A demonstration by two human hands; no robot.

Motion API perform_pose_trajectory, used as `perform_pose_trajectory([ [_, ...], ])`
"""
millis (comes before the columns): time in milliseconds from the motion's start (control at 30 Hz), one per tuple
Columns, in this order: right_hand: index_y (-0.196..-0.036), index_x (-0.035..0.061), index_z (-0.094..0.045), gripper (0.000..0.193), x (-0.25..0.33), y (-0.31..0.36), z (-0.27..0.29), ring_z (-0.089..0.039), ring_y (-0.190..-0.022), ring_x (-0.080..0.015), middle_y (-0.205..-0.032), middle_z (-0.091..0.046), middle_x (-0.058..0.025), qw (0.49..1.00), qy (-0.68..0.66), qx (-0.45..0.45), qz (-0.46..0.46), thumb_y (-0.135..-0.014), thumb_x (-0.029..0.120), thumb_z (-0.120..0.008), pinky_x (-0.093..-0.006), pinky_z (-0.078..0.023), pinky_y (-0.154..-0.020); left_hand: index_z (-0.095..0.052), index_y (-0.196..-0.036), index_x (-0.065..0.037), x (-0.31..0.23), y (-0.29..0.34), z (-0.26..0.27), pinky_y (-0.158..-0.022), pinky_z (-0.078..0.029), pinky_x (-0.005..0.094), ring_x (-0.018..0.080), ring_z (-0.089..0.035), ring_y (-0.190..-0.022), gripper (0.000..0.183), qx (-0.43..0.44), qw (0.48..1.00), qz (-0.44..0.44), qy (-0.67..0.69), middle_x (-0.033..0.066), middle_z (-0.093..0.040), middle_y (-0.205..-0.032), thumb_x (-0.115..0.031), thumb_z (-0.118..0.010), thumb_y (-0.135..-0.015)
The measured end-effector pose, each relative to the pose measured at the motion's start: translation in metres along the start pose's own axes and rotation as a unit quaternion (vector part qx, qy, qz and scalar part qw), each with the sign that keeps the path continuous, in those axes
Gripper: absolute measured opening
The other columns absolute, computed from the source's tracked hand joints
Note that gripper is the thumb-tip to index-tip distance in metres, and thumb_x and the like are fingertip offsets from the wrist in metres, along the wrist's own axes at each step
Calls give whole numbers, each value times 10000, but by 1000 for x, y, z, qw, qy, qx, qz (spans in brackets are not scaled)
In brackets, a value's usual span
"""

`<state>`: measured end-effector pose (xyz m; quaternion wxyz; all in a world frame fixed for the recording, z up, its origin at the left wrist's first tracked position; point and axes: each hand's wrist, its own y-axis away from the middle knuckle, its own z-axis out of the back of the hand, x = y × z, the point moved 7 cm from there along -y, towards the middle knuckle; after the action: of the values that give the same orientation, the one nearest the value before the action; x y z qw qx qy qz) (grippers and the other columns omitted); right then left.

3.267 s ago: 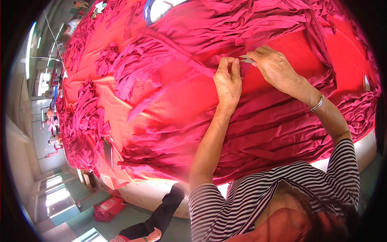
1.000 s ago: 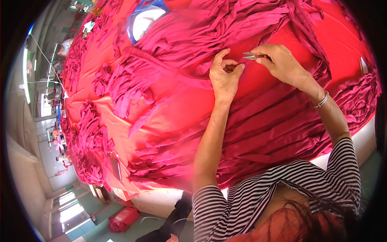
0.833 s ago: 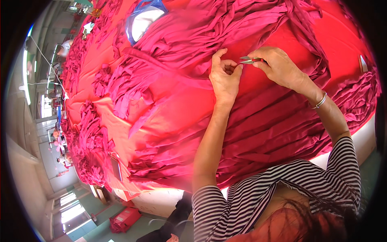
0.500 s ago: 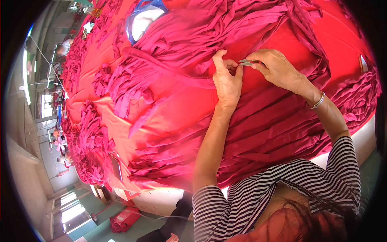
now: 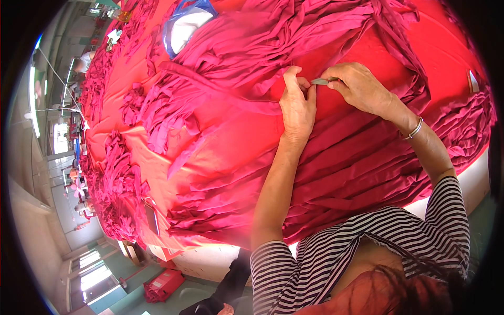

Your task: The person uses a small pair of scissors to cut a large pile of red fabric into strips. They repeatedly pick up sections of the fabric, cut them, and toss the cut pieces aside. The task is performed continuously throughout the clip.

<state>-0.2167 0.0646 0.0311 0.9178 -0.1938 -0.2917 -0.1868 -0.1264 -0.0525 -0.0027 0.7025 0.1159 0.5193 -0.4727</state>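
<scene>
My left hand (image 5: 296, 107) rests on a magenta fabric strip (image 5: 231, 94), pinching its edge between thumb and fingers. My right hand (image 5: 359, 86) holds small metal snips (image 5: 321, 81), their tip touching the fabric right at my left fingertips. Both hands work over a big heap of magenta fabric strips (image 5: 273, 37) spread on a table under a red cloth (image 5: 236, 142). Long pleated magenta strips (image 5: 357, 163) lie between my arms and the table's near edge.
A blue-and-white bag (image 5: 186, 26) lies at the far side. More magenta piles (image 5: 115, 184) line the long table to the left. A dark flat phone-like object (image 5: 152, 218) sits near the front edge. A red box (image 5: 163, 283) stands on the green floor; people sit far left.
My hands have stayed at the same spot on the fabric. My left fingers have shifted slightly along the strip, and the snips have closed in on them.
</scene>
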Motion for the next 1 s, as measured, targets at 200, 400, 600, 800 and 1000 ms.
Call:
perform_pose_trajectory([
  [200, -1050, 35, -647, 196, -18, -8, 25, -635, -763, -331, -817, -663, -147, 992, -53, -82, -74, -856, 67, -636, -410, -494, -739, -432, -1194, -67, -2, 1, 4, -667, -520, 311, 174, -629, -712, 514, -4, 1000, 7, 22, 76, -619, -783, 47, -727, -789],
  [400, -1149, 42, -629, 346, -23, -7, 6, -574, -989, -159, -1141, -606, -94, 986, -161, -10, -42, -810, 47, -699, -292, -486, -775, -445, -1167, -45, -6, -1, 1, -709, -518, 271, 128, -628, -757, 472, 0, 996, 4, 94, 57, -632, -810, 37, -737, -805],
  [600, -906, -22, -650, 223, -37, 3, 31, -562, -675, -237, -727, -607, -134, 993, -96, 49, -46, -844, 187, -695, -362, -447, -658, -650, -960, -20, -19, -4, -1, -725, -523, 337, 260, -669, -749, 163, 71, 995, -65, 4, 126, -689, -852, -134, -724, -870],
  [800, -818, -14, -606, 131, -96, 76, 118, -574, -667, -326, -692, -565, -176, 977, 106, -35, -180, -782, 97, -667, -406, -441, -628, -582, -623, -5, -28, -24, 27, -475, -356, 425, 349, -436, -444, 353, 178, 949, -165, -200, 204, -487, -554, -218, -740, -856],
  [1000, -882, -4, -635, 108, -122, 117, 127, -580, -663, -319, -720, -590, -173, 974, 78, -69, -199, -800, 62, -658, -397, -446, -642, -441, -525, 14, -14, -4, 123, -445, -273, 411, 308, -295, -415, 534, 150, 923, -165, -314, 164, -349, -473, -272, -757, -847],
])
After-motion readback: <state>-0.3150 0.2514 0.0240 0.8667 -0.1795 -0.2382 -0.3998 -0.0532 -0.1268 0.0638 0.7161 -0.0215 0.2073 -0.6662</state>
